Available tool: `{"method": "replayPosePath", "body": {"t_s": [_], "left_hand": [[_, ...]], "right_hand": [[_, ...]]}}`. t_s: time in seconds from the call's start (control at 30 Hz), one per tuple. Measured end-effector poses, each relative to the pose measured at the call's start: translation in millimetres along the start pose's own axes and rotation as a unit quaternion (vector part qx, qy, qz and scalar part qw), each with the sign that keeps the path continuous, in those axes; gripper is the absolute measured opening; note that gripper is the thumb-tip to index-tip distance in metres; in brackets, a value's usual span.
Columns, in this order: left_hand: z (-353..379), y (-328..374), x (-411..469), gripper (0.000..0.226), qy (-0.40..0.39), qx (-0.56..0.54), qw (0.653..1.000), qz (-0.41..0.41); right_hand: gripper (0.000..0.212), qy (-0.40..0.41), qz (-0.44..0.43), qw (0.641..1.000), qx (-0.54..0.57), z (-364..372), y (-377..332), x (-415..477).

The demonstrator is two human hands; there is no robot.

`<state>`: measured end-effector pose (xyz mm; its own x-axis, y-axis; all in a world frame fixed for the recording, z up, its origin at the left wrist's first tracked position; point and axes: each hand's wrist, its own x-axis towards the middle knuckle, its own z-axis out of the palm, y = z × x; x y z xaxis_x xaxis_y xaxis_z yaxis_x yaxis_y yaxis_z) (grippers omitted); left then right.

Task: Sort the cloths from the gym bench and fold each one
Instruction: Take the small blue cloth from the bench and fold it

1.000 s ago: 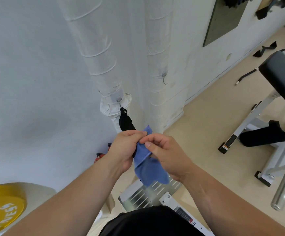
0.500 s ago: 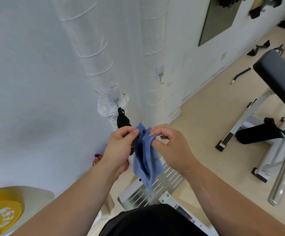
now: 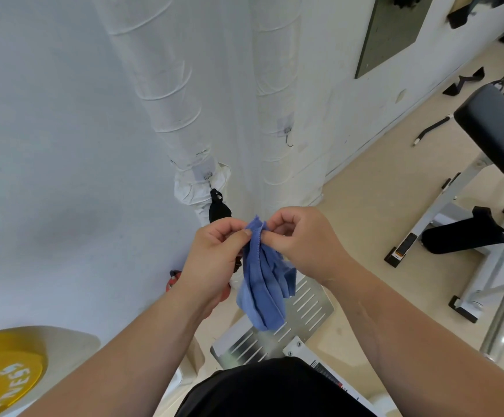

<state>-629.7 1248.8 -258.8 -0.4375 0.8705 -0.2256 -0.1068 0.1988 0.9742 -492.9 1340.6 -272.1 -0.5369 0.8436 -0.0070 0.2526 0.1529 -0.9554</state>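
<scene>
View: head camera, looking down.
Cloth: the blue cloth point(image 3: 262, 281) is hanging in mid-air, straight above the slotted plate point(image 3: 307, 308) on the floor; it is bunched into loose vertical folds.
Left grip: the left hand point(image 3: 214, 263) is pinching the stitched top edge between thumb and forefinger, above the plate's wall side.
Right grip: the right hand point(image 3: 301, 242) is pinching the same edge just beside it, above the plate's far side.
Axis: the cloth's long axis is running down from both grips toward the plate.
Nearer hand: neither; both are sharing the hem.
Next, judged: the pinches are sitting too close together, so spreading probably means sliding them apart along the hem.
</scene>
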Motion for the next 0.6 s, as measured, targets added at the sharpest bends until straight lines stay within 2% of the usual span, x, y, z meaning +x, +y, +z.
{"method": "replayPosePath", "body": {"t_s": [0.1, 0.27, 0.4, 0.47, 0.53, 0.6], "left_hand": [[1, 0, 0, 0.013, -0.003, -0.005, 1.000, 0.002], [7, -3, 10, 0.011, 0.040, 0.029, 0.999, 0.017], [1, -3, 20, 0.014, 0.064, 0.042, 0.997, 0.030], [-8, -3, 30, 0.013, 0.078, 0.041, 0.995, 0.052], [-19, 0, 41, 0.014, 0.097, 0.048, 0.991, 0.075], [-31, 5, 52, 0.015, 0.118, 0.047, 0.987, 0.094]], "right_hand": [[0.015, -0.006, -0.004, 1.000, 0.003, 0, -1, 3], [0.031, 0.001, -0.046, 0.999, -0.022, 4, 4, 5], [0.034, -0.064, -0.021, 0.997, -0.030, -2, 14, 4], [0.028, -0.099, -0.028, 0.991, -0.083, -5, 29, 3], [0.012, -0.105, -0.054, 0.980, -0.163, -9, 45, 5], [0.016, -0.113, -0.069, 0.963, -0.233, -13, 64, 11]]}}
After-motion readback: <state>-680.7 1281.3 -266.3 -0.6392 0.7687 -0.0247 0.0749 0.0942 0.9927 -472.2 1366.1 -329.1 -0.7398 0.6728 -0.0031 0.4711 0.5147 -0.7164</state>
